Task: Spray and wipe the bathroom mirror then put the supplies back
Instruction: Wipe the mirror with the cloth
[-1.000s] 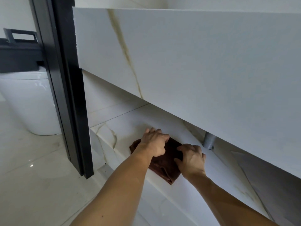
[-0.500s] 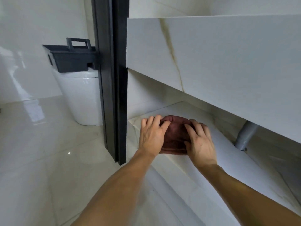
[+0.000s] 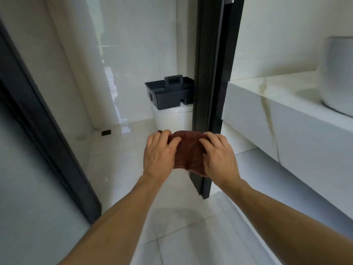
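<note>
A folded dark brown cloth (image 3: 188, 150) hangs in the air between my two hands, above the floor and in front of a black post. My left hand (image 3: 159, 153) grips its left side, thumb on top and fingers curled over the far edge. My right hand (image 3: 219, 155) grips its right side the same way. A dark grey caddy (image 3: 168, 94) with a centre handle stands on the white toilet (image 3: 172, 116) beyond the hands. No spray bottle or mirror is in view.
A black vertical post (image 3: 212, 83) stands right behind the cloth. The white marble vanity counter (image 3: 277, 104) runs along the right, with a white basin (image 3: 336, 73) on it and a low shelf (image 3: 286, 178) beneath. A dark door frame (image 3: 38, 131) is at left.
Both hands lifted the cloth off the low shelf under the vanity and carried it up and left, away from the shelf. The view rose and swung towards the toilet and caddy.
</note>
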Motion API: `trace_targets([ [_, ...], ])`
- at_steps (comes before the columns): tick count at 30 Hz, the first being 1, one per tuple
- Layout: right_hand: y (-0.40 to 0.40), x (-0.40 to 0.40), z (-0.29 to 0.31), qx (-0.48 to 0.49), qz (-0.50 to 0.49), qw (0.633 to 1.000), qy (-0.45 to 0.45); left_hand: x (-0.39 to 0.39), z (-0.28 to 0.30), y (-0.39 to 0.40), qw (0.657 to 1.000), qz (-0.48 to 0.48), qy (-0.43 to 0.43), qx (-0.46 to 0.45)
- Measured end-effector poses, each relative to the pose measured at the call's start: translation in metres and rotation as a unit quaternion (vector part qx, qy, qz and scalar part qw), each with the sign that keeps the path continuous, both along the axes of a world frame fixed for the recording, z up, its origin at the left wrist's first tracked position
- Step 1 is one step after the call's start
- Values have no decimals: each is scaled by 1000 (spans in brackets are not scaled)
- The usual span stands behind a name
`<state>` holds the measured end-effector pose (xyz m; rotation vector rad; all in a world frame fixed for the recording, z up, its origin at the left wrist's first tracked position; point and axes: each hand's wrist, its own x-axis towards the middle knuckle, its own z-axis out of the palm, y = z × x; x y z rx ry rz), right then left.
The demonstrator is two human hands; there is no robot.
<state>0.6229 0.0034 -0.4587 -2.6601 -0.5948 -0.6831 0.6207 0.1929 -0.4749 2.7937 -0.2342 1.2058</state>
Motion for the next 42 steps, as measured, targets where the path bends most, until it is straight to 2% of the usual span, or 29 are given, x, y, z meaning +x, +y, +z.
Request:
trace_targets([
  [5,20,-9,163,28,45,998,-42,-26,167,21,999,23,-16,-18],
  [15,-23,0,531,21,37,989,-144,1,531,-9,989,-38,-142,-27],
  [19,-36,-2,651,40,13,980,-197,10,656,-26,979,-63,-193,-20],
  [22,-45,-6,721,49,-6,969,-242,6,730,-39,972,-71,-224,-21],
  [26,-57,-18,787,43,-34,956,-287,1,800,-55,962,-94,-255,-21],
  [31,-88,-37,832,41,-84,938,-334,3,852,-90,946,-130,-297,-19],
  [37,-157,-43,857,1,-148,913,-381,22,877,-160,924,-188,-332,-21],
  [42,-222,-31,862,-30,-204,897,-392,52,875,-235,910,-244,-332,-53],
])
